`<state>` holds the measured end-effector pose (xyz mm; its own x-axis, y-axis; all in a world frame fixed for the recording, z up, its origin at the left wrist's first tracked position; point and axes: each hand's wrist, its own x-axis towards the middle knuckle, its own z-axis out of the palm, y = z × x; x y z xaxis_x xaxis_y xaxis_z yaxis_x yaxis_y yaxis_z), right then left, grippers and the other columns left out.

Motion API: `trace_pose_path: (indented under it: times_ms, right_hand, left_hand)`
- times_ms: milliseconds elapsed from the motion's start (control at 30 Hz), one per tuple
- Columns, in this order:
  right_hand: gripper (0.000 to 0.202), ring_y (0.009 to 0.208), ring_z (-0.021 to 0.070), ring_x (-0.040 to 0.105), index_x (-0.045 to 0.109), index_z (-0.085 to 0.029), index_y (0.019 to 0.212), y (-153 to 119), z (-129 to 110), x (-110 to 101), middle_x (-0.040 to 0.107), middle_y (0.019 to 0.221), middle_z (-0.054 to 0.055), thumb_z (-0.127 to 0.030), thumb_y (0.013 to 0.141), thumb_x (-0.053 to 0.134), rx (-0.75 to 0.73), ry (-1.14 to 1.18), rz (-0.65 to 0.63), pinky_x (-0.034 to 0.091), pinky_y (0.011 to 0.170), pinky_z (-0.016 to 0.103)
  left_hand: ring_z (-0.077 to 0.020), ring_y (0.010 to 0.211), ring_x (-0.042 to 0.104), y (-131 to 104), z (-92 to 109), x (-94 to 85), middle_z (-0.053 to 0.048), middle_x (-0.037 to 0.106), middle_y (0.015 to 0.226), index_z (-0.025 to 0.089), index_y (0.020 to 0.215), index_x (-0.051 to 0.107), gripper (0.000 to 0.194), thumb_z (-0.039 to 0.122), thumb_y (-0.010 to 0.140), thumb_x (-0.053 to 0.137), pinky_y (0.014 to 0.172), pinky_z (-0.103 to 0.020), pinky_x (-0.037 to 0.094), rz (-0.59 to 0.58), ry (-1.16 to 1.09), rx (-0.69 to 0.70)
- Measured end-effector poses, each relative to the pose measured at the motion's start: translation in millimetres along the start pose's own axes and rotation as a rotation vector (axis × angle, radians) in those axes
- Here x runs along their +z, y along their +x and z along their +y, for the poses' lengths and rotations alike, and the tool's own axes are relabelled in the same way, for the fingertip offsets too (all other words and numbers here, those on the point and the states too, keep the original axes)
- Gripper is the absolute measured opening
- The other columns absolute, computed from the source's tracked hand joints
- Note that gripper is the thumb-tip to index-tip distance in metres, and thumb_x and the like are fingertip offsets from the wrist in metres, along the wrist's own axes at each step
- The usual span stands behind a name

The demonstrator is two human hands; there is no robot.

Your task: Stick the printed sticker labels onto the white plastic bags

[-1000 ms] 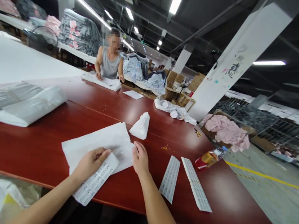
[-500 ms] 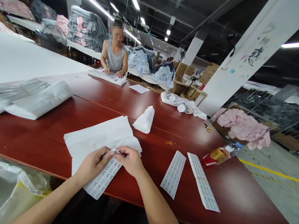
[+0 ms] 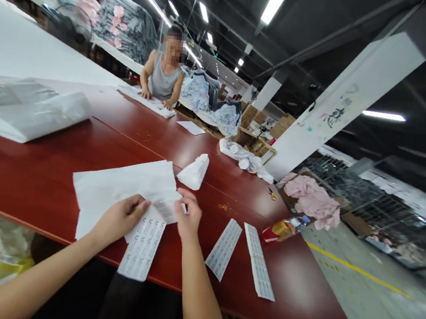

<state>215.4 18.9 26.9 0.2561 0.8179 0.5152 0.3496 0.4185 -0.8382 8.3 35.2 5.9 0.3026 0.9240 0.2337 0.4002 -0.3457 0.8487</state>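
Observation:
A sheet of stickers (image 3: 143,249) printed with rows of the letter M is pinched at its upper left edge by my left hand (image 3: 122,217). It hangs over the table's front edge. My right hand (image 3: 189,214) is at the right corner of a stack of thin white bags (image 3: 125,175), thumb and fingers drawn together. What sits between those fingertips is too small to make out. The bags lie flat, partly under my left hand and the sticker sheet. Just beyond my right hand stands a crumpled white bundle (image 3: 195,172).
Two more sticker strips, one nearer (image 3: 224,249) and one farther right (image 3: 260,266), lie on the red-brown table (image 3: 298,289). Past them is a drink bottle (image 3: 285,228). Rubber bands (image 3: 223,207) lie mid-table. Plastic packs (image 3: 35,114) rest at left. A co-worker (image 3: 163,78) handles white material across the table.
My hands, together at the sticker sheet's top edge before, have come apart. My right hand moved to the bags' right corner; my left kept the sheet. The view has tilted and shifted right.

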Motion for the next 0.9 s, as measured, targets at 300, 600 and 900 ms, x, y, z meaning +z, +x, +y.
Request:
trace_pose_path:
  times_ms: [300, 600, 900]
  right_hand:
    - [0.042, 0.105, 0.026, 0.073, 0.076, -0.015, 0.109, -9.4, 37.6, -31.9, 0.076, 0.117, 0.013, -0.047, 0.081, 0.07, 0.42, -0.077, 0.084, 0.059, 0.09, 0.037]
    - [0.018, 0.124, 0.0293, 0.061, 0.078, -0.022, 0.084, -34.1, 36.9, -17.9, 0.067, 0.132, 0.01, -0.039, 0.08, 0.073, 0.342, -0.408, 0.101, 0.042, 0.113, 0.047]
    - [0.035, 0.113, 0.0194, 0.065, 0.065, -0.024, 0.122, -33.3, 28.4, -7.7, 0.061, 0.138, 0.008, -0.03, 0.087, 0.066, 0.073, -0.819, -0.01, 0.052, 0.091, 0.03]
  left_hand:
    - [-0.0277, 0.12, 0.064, -4.6, -17.2, 13.2, -0.006, 0.075, 0.12, 0.025, 0.101, 0.074, 0.03, 0.042, 0.101, 0.049, 0.108, -0.043, 0.047, -0.144, 0.126, 0.424]
    - [-0.0278, 0.111, 0.068, -3.0, -14.0, 6.2, -0.007, 0.075, 0.116, 0.023, 0.094, 0.073, 0.031, 0.043, 0.1, 0.05, 0.101, -0.041, 0.052, -0.134, 0.056, 0.386]
    - [-0.0264, 0.098, 0.069, -4.7, -10.3, 2.5, -0.008, 0.076, 0.103, 0.021, 0.09, 0.073, 0.036, 0.046, 0.099, 0.049, 0.092, -0.038, 0.052, -0.145, 0.031, 0.34]
